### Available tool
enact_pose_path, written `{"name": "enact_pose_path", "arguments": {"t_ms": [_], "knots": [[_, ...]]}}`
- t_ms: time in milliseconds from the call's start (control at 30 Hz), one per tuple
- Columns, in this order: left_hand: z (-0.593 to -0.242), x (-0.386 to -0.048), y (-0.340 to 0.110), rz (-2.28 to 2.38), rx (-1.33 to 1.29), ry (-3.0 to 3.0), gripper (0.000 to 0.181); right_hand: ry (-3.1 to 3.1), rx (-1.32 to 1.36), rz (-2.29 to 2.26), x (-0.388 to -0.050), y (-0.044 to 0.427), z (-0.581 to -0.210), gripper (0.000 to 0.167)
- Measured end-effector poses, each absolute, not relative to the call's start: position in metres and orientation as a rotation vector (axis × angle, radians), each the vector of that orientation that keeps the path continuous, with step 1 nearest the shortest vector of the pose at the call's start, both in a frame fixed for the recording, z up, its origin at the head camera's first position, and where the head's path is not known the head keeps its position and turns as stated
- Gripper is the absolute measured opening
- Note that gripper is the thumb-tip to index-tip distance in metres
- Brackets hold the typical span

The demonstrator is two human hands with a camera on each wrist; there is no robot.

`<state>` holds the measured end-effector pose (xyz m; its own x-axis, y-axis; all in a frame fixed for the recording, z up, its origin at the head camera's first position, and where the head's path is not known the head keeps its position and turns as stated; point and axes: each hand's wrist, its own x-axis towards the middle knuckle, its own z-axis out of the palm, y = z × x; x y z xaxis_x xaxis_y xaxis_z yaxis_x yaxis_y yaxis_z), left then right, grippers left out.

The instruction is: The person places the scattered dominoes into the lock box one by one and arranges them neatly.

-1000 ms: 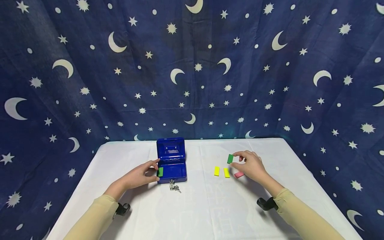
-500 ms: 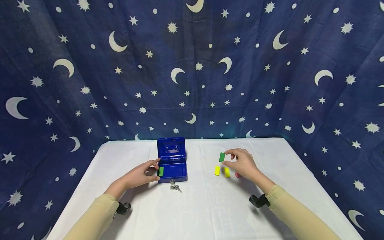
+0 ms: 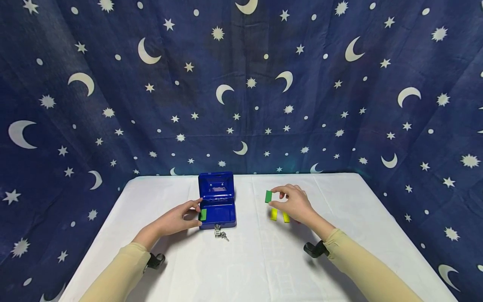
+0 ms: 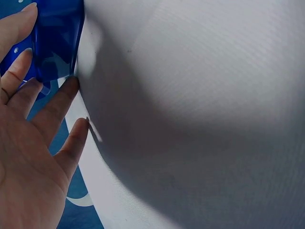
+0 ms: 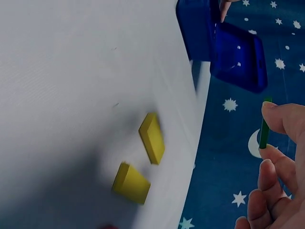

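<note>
Above the desk (image 3: 245,268), our right hand (image 3: 294,204) is pinching a green block (image 3: 268,196) edgewise, left hand (image 3: 175,219) resting spread against the blue box (image 3: 222,213); with slim contact, we are risking a drop.

My white tabletop (image 3: 241,268) bears an open blue box (image 3: 226,225) to my left, with keys (image 3: 222,235) at its front. To my right lie one yellow block (image 3: 273,214) and, just beside it without touching, a second yellow block (image 3: 286,217). A blurred red thing (image 5: 108,227) barely shows at the lower edge of my right wrist view.
</note>
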<state>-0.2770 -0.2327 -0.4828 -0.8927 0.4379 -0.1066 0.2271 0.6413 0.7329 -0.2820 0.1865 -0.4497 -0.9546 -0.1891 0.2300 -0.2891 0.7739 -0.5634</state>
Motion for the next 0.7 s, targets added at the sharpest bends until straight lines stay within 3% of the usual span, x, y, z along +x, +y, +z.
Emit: {"name": "enact_pose_path", "arguments": {"t_ms": [700], "knots": [[-0.483, -0.276, -0.232, 1.076, 0.534, 2.613, 0.039, -2.805, 0.497, 0.953, -0.29, 0.141, -0.451, 0.042]]}}
